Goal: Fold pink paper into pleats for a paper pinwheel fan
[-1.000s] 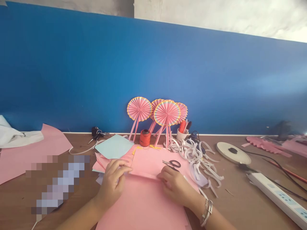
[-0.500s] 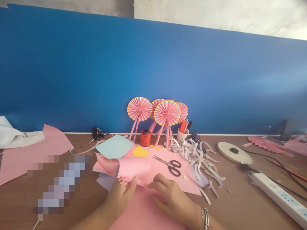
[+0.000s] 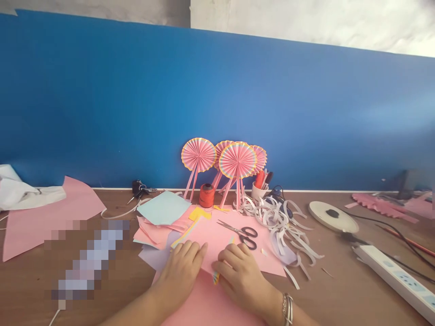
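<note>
A pink sheet of paper (image 3: pixel 207 240) with yellow and blue striped edges lies under my two hands. My left hand (image 3: pixel 185 265) rests on its left side, palm down, fingers stretched out over the paper. My right hand (image 3: pixel 239 274) has its fingers curled at the sheet's right edge, where a short striped strip shows below the fingertips. Beneath this sheet, a larger pink paper (image 3: pixel 204 303) reaches toward me. Scissors (image 3: pixel 241 233) with black handles lie just beyond my right hand, blades pointing left. The palms and thumb tips are partly hidden.
Behind stand round pleated pink paper fans (image 3: pixel 237 160), a spool of red thread (image 3: pixel 206 195) and a pen cup (image 3: pixel 258 191). Curled white paper strips (image 3: pixel 277 222) heap on the right, near a power strip (image 3: pixel 401 276). A light blue sheet (image 3: pixel 165 208) lies left.
The folded pink sheet now lies flatter, its striped edges showing. My left hand has gone from pinching the fold to lying palm down; my right hand has shifted slightly.
</note>
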`<act>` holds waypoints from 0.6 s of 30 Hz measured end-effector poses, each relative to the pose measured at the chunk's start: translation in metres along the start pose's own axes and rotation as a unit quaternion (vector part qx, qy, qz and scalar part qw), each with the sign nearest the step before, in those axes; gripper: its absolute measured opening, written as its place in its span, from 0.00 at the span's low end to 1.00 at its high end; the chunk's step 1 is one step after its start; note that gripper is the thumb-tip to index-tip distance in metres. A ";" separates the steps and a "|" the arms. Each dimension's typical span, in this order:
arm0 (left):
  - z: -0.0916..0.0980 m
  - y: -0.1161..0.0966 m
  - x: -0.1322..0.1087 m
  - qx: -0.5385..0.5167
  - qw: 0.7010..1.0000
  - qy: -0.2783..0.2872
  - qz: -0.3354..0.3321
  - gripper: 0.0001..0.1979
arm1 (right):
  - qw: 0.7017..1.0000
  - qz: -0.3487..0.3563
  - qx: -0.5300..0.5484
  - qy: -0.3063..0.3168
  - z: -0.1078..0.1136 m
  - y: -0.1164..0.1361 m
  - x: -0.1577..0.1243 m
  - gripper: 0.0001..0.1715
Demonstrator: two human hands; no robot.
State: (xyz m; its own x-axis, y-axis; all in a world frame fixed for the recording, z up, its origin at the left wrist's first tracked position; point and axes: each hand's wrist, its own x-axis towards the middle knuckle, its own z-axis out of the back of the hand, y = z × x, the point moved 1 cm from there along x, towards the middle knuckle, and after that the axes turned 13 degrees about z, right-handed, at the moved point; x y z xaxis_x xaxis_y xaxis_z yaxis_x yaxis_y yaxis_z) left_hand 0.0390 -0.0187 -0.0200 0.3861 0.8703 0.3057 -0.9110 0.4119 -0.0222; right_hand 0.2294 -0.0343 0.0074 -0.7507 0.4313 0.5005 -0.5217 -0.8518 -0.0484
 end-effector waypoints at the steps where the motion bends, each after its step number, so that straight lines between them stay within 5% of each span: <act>1: -0.001 0.000 0.000 0.002 1.000 0.009 -0.012 0.29 | 1.000 -0.009 0.008 0.007 -0.001 -0.002 -0.001 0.12; 6: -0.005 0.004 0.003 -0.007 1.000 -0.011 -0.026 0.24 | 0.995 -0.032 0.084 0.041 0.005 0.002 0.000 0.24; 11: -0.001 0.001 0.003 -0.032 0.999 0.012 -0.024 0.19 | 0.999 -0.025 0.048 0.009 0.001 -0.001 -0.001 0.12; 15: 0.005 0.004 0.004 -0.082 0.996 0.044 -0.007 0.07 | 0.993 -0.074 0.040 0.082 -0.003 -0.015 -0.009 0.12; 18: 0.006 0.008 0.003 -0.099 0.994 0.046 -0.015 0.10 | 0.979 -0.131 0.053 0.149 0.000 -0.023 -0.015 0.11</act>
State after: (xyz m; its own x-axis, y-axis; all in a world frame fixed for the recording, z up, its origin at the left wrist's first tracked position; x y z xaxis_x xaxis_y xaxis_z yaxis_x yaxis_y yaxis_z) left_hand 0.0318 -0.0144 -0.0137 0.4320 0.8744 0.2209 -0.8564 0.4745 -0.2034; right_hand 0.2525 -0.0214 0.0013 -0.6902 0.6932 0.2077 -0.6787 -0.7196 0.1465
